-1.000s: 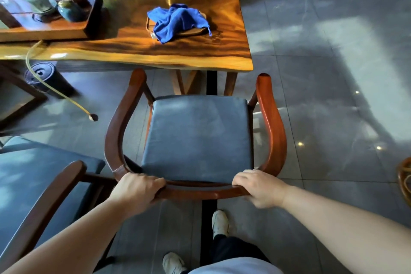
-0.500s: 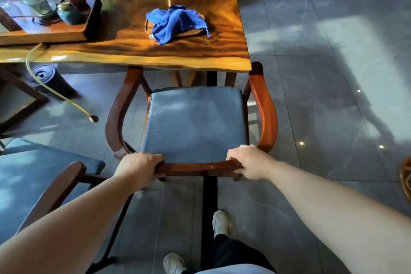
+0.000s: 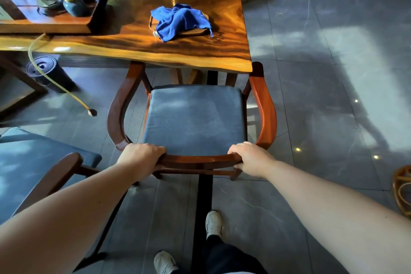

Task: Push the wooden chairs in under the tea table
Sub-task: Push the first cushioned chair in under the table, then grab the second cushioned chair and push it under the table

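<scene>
A wooden chair [image 3: 266,109] with curved armrests and a grey-blue seat cushion stands at the near edge of the glossy wooden tea table [image 3: 138,51]. Its front armrest tips touch or sit just under the table edge. My left hand [image 3: 142,158] grips the left part of the chair's back rail. My right hand [image 3: 251,158] grips the right part of that rail. A second wooden chair [image 3: 55,176] with the same cushion stands to the left, away from the table.
A blue cloth [image 3: 180,21] lies on a small wooden tray on the table. A tea tray [image 3: 44,24] with teaware sits at the left. A dark bin [image 3: 47,73] and a yellow hose [image 3: 57,87] are under the table. A rattan object [image 3: 402,189] is at the right edge.
The chair has slid forward towards the table, its armrest tips now reaching the table edge. Both hands stayed on the back rail and moved with it.
</scene>
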Demonstrator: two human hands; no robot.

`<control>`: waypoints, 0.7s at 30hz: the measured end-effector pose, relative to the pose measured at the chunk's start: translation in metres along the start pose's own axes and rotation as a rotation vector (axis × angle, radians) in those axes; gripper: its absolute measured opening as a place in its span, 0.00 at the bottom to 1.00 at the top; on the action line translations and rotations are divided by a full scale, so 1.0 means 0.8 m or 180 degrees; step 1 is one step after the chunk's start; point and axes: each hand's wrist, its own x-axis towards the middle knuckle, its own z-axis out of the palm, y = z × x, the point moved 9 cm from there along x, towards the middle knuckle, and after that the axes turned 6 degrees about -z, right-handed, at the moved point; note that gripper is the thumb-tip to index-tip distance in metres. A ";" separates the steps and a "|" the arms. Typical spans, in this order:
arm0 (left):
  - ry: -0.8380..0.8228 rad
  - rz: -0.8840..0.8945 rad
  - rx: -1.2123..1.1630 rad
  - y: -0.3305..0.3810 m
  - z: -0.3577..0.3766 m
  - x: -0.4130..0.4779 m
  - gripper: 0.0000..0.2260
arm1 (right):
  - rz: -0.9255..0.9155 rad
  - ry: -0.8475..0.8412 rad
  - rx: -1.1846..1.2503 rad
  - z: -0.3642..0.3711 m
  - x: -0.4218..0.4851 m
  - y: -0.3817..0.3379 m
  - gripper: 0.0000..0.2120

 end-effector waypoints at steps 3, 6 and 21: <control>-0.0105 -0.0066 -0.0253 -0.004 0.000 -0.003 0.15 | -0.0099 -0.0224 -0.0154 -0.002 0.003 -0.015 0.24; 0.0100 -0.0202 -0.0350 -0.014 -0.017 -0.011 0.25 | -0.0594 -0.0293 -0.0404 -0.001 0.015 -0.061 0.36; 0.0518 -0.1955 -0.0244 -0.167 0.003 -0.285 0.30 | -0.2474 -0.0569 -0.0895 0.054 0.126 -0.364 0.36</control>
